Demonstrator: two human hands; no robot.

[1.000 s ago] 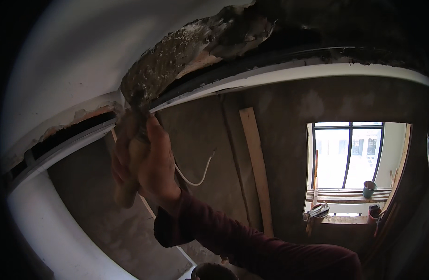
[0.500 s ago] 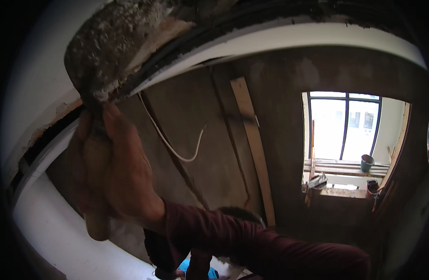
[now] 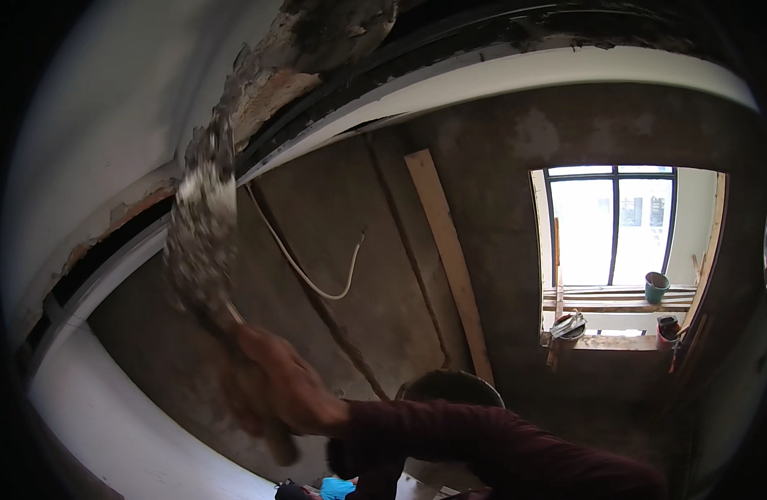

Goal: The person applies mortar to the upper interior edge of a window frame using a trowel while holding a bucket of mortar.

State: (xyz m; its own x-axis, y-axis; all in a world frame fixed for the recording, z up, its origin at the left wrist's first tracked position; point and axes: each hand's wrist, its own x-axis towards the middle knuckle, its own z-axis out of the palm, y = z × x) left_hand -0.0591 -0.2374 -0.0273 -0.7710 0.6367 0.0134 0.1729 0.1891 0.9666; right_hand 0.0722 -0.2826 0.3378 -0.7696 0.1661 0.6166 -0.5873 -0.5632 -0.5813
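Note:
A trowel with a wooden handle is in my right hand, its fingers closed round the grip. Its blade, smeared with wet grey mortar and blurred by motion, points up past the broken edge of a white wall. Above the blade, a lump of grey mortar sits on that edge beside a dark gap. Beneath my right sleeve is a dark shape that may be my left hand, but its fingers cannot be made out. A dark round vessel with a pale rim shows behind the sleeve.
A white cable hangs from the brown plastered wall, near a leaning wooden board. At right, a window opening holds a green bucket and other buckets on its sill. Something bright blue lies below.
My right hand has moved down and to the right with the trowel. The blade has come off the upper edge, and the mortar lump there now shows.

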